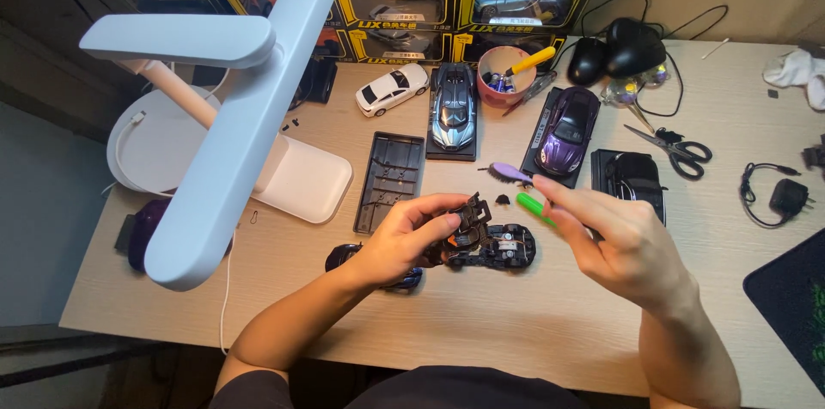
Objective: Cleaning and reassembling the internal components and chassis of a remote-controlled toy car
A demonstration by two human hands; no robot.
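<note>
While the left hand clamps its fingers on the near end, the stripped toy car chassis sits at table centre, black plastic w/ small metal bits and wiring showing, boxy and rough-looking. It lies just right of that hand, front of the person. The right hand hovers right of the chassis, fingers pinched together on a green-handled tool, prob. a screwdriver; tip hidden. Under the left wrist, a glossy dark-blue car body shell. Behind: flat black ribbed base plate, small purple part, shiny purple model car, blue-black model car, white model car, pink cup w/ tools, scissors. White desk lamp at left over the pale wood-grain table.
</note>
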